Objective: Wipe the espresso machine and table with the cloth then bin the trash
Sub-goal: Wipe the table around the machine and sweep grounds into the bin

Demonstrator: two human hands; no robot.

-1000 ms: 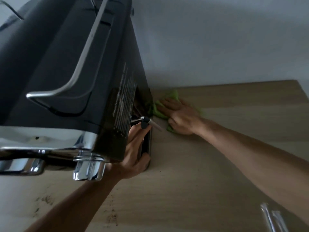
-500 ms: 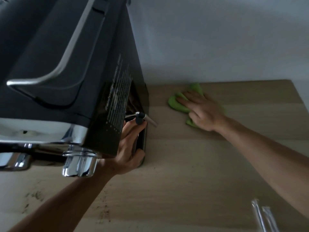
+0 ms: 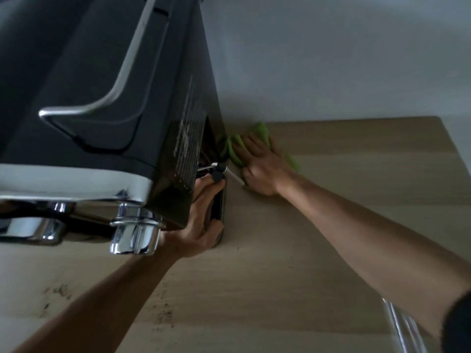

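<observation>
The machine [image 3: 89,98] fills the left, black and close to the camera, its top and left side cut off by the frame. A chrome rail [image 3: 119,80] runs along its top panel. Under its front edge hang chrome spouts [image 3: 135,233], the left ones half out of view. Dark specks [image 3: 58,291] lie on the counter [image 3: 254,289] below them, too small to identify.

The left hand [image 3: 198,225] comes up from the bottom left and grips the machine's lower right corner, thumb on the front, fingers curled up the side panel. The fingertips are partly hidden behind the wand [image 3: 226,171], a thin metal tube with a black knob that juts right from the machine toward the cloth. Whether the machine's base rests flat on the counter cannot be told.

The green cloth [image 3: 235,151] lies on the counter at the back, just beside the machine's right side and near the wall [image 3: 331,59]. Most of it is covered by the right hand [image 3: 262,166], which is blurred. That hand lies flat on it, fingers straight and spread, pointing at the machine. Its arm stretches across the counter from the lower right, ending in a dark sleeve [image 3: 458,324] at the frame edge.

At the bottom right a shiny clear strip [image 3: 400,324] is cut off; I cannot tell what it is.
</observation>
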